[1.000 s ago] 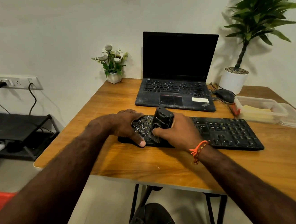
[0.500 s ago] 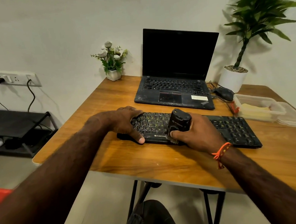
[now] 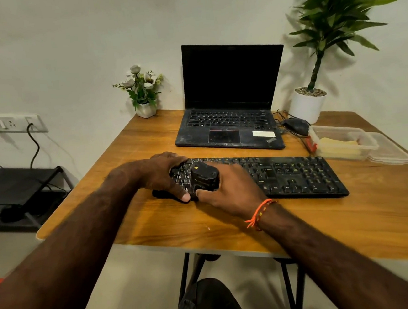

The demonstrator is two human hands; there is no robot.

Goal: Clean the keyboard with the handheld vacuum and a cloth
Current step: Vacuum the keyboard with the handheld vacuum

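Keyboard lies across the desk, long axis left-right, most keys running right of both hands. Left hand grips its left end. Right hand wraps the handheld vacuum, planted on left-end keys.

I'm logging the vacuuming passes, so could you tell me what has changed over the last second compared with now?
The right hand first slid the handheld vacuum rightward along the keyboard, then brought it back to the left end, close to the left hand. The left hand still grips the keyboard's left end. Laptop, mouse and plastic container have not moved.
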